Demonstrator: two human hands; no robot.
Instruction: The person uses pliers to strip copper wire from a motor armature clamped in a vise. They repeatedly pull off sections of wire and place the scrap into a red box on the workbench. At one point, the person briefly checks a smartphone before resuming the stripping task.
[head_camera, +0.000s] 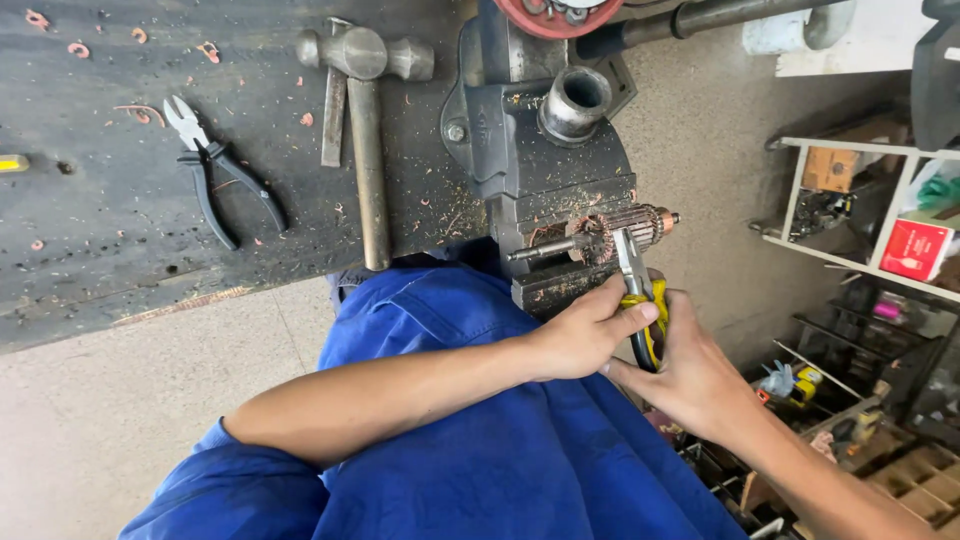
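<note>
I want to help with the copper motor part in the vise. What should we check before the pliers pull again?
1. Motor part clamped in the vise: ok, it sits between the vise faces.
2. Pliers on the copper end: ok, the tips reach the windings.
3. Both hands on the yellow handles: ok, left hand and right hand wrap them together.
4. How firmly the vise is tightened: cannot tell.
5. Loose tools away from the hands: ok, the hammer and black cutters lie apart on the bench.
6. Gloves on: not ok, both hands are bare.
</note>
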